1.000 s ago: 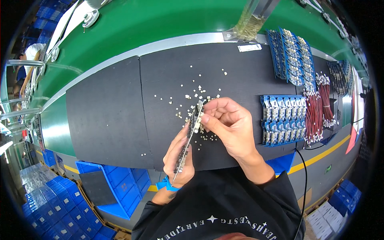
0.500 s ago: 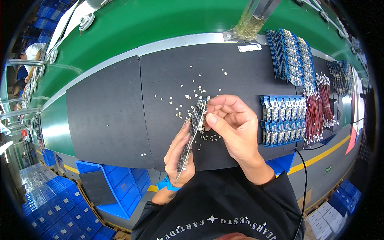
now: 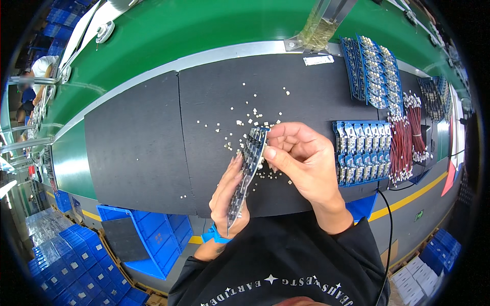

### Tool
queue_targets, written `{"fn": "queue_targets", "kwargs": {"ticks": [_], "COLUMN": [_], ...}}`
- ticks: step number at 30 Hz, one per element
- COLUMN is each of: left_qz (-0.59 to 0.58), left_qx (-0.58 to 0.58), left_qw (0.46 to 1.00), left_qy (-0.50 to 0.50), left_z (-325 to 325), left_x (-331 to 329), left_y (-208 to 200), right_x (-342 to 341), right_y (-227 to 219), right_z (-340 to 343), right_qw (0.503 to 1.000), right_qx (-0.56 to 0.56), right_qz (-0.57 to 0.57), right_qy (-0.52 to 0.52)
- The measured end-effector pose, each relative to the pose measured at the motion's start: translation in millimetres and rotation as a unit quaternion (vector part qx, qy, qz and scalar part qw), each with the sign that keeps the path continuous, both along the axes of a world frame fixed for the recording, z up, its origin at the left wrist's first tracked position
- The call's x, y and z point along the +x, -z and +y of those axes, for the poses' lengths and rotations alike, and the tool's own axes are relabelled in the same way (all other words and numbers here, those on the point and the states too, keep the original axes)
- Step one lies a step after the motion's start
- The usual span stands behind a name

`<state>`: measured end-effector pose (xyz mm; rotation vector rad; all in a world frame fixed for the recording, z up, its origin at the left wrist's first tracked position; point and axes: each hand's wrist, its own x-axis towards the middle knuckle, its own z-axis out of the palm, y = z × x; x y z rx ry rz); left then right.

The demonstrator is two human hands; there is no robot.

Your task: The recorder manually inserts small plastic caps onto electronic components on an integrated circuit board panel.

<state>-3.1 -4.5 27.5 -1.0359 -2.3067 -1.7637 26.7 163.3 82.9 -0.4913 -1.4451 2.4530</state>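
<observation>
A circuit board panel (image 3: 249,171) stands tilted nearly on edge above the black work mat, its long side running away from me. My left hand (image 3: 227,196), with a blue band at its wrist, grips the panel from the left along its near half. At the far end my right hand (image 3: 301,158) has its thumb and index finger bent together against the panel's right face. Whether a small part is between those fingertips is hidden. Small white pieces (image 3: 240,123) lie scattered on the mat around and beyond the panel.
Blue circuit boards (image 3: 361,153) stand in rows at the right, with more board panels (image 3: 377,71) behind them. Bundles of red wires with white plugs (image 3: 400,153) lie beside these. A metal post (image 3: 321,30) rises at the far edge. Blue crates (image 3: 148,234) stand below the table.
The panel's far end has shifted slightly right and turned a little more of its left face upward. My right hand has moved slightly right with it. Another white piece shows beside my right thumb.
</observation>
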Motion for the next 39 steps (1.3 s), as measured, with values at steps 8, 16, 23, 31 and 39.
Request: {"fn": "queue_targets", "kwargs": {"ticks": [8, 16, 23, 31, 39], "left_qz": [-0.052, -0.03, -0.208, -0.264, -0.279], "left_qx": [-0.013, 0.013, 0.086, 0.188, 0.136], "left_qw": [0.997, 0.999, 0.964, 0.939, 0.946], "left_qy": [-0.052, -0.035, -0.144, -0.119, -0.097], "left_z": [-0.1, 0.2, -7.0, -7.2, -16.1], "left_x": [6.2, 4.2, 10.6, 9.8, 12.1], "left_y": [-1.7, 2.9, 2.1, -1.3, 0.9], "right_x": [-5.1, -6.6, -3.5, -1.5, 2.2], "right_y": [8.3, 8.3, 14.0, 51.5, 46.5], "right_z": [-4.4, -2.0, 4.2, 0.1, 4.9], "right_qw": [0.996, 0.998, 0.999, 0.99, 0.971], "right_qx": [-0.069, -0.024, 0.016, 0.132, 0.202], "right_qz": [0.045, 0.045, -0.017, -0.051, -0.125], "right_qy": [0.028, 0.021, -0.023, -0.01, 0.039]}}
